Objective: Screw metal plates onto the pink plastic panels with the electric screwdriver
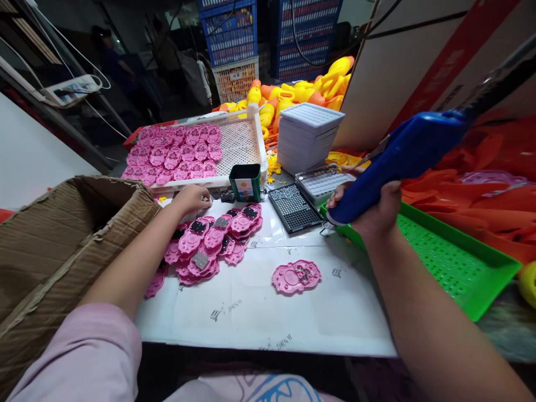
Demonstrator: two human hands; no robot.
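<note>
My right hand point(377, 209) is wrapped round a blue electric screwdriver point(402, 156), held at a slant over the near corner of a green tray point(460, 268). My left hand point(192, 198) reaches to the far end of a pile of pink plastic parts point(209, 240), beside a small green tin point(245, 182); its fingers are curled, and I cannot make out what they hold. A single pink part point(296, 276) lies alone on the white sheet point(259, 301) in front of me.
A white basket point(240, 145) holds rows of pink parts. A black screw tray point(294, 207) and stacked white trays point(307, 137) stand behind. An open cardboard box point(54, 251) is at the left. Yellow and orange toy parts point(293, 92) and blue crates point(230, 33) lie beyond.
</note>
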